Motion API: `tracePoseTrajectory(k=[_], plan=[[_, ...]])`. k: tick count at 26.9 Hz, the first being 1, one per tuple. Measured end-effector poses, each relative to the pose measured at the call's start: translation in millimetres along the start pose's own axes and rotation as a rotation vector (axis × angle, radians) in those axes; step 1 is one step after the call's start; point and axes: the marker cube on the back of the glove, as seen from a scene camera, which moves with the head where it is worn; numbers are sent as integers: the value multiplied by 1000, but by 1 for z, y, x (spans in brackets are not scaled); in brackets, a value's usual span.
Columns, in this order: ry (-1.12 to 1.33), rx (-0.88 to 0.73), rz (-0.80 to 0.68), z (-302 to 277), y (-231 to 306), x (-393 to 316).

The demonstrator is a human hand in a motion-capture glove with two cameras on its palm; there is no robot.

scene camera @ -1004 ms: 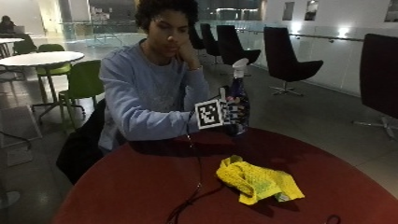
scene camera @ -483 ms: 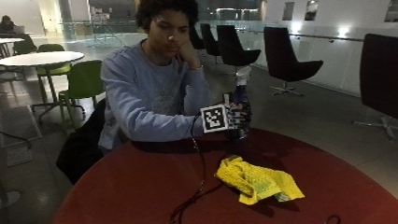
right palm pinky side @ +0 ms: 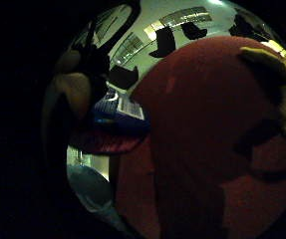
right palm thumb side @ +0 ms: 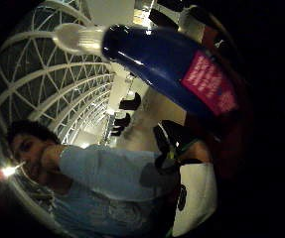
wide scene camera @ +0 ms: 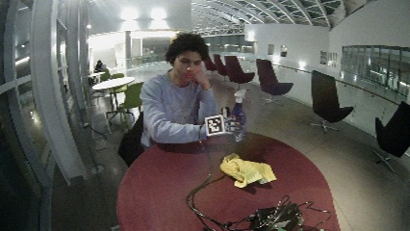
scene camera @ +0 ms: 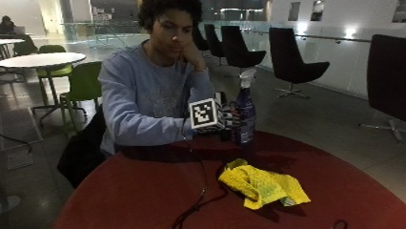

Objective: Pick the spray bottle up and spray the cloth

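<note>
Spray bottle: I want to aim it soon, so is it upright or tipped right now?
Upright. The spray bottle stands vertical on the red table, white nozzle on top.

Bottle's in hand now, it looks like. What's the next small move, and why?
Probably lift the spray bottle and turn its nozzle toward the yellow cloth. The gloved right hand grips the bottle, which seems to stand upright at the far edge of the table, apart from the cloth.
</note>
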Motion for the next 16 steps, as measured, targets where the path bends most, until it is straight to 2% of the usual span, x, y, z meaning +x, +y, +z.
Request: tracePoseTrajectory(k=[6, 11, 16], plan=[[253, 56, 13, -66, 41, 8], [456, 91, 92, -134, 78, 41], [614, 108, 175, -179, 118, 74]])
